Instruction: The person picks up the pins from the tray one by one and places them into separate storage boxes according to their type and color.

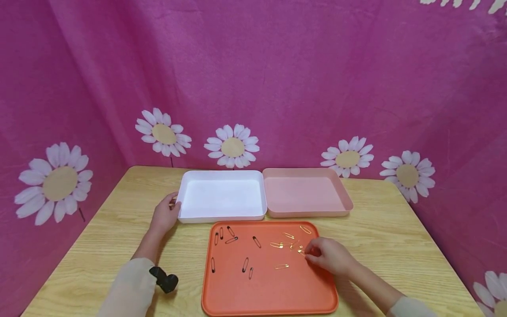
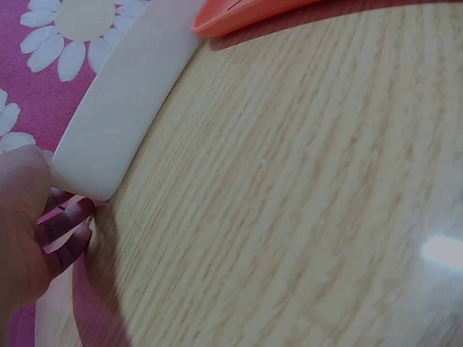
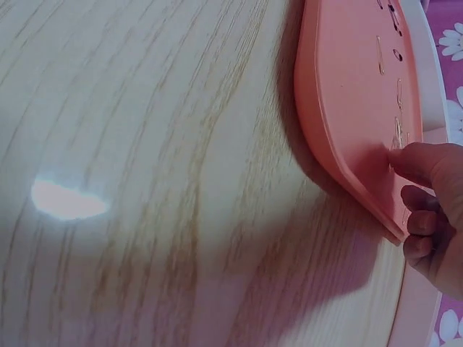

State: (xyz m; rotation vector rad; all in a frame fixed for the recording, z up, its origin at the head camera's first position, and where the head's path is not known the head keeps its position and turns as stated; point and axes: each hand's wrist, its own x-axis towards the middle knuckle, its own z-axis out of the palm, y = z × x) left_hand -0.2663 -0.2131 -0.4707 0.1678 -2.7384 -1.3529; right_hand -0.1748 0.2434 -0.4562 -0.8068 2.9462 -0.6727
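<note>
An orange tray (image 1: 273, 295) lies on the table, with several black safety pins (image 1: 245, 264) on its left and several gold safety pins (image 1: 281, 267) on its right. Over the right side of that tray, my right hand (image 1: 328, 255) pinches a gold safety pin (image 1: 302, 252) between thumb and index finger, close to a small cluster of others. The right wrist view shows the other fingers (image 3: 419, 224) curled in. My left hand (image 1: 165, 214) holds the left end of the white tray (image 1: 222, 219), its thumb at the wall; the fingers (image 2: 69, 224) bend near the lower corner.
A pink tray (image 1: 309, 214) stands against the white tray's right side, behind the orange one. All sit on a light wooden table (image 1: 380, 229). A magenta cloth (image 1: 277, 88) with white daisies hangs behind the table and along its sides. A black strap device (image 1: 164, 279) is on the left sleeve.
</note>
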